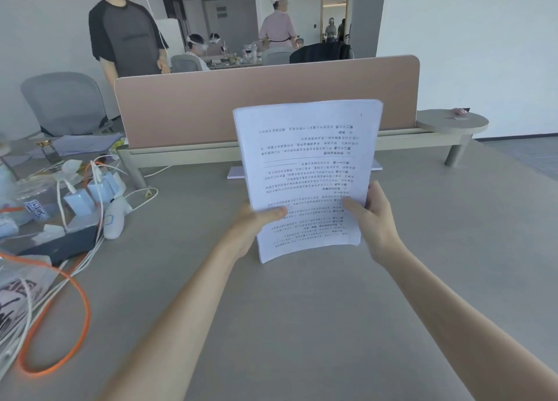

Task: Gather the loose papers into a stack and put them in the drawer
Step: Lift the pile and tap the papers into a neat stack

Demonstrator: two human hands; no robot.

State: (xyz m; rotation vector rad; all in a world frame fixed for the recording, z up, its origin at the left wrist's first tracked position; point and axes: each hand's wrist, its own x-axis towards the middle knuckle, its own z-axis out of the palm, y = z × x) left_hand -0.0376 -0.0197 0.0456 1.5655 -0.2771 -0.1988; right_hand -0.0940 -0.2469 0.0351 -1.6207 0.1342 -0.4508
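Observation:
A stack of white printed papers [308, 159] stands nearly upright above the grey desk [302, 325], its text upside down to me. My left hand [256, 222] grips the stack's lower left edge, thumb on the front sheet. Gripping the lower right edge is my right hand [373, 216], its thumb also across the front. The stack's bottom edge hangs just above the desk surface. Behind the stack, another flat white sheet [237, 172] lies on the desk, mostly hidden. No drawer is in view.
A brown divider panel [265, 105] runs across the back of the desk. Chargers, white cables and an orange cable [75, 295] clutter the left side. A small round shelf [453, 123] sits at the back right. People stand and sit beyond the divider, and a grey chair [65, 102] is at left.

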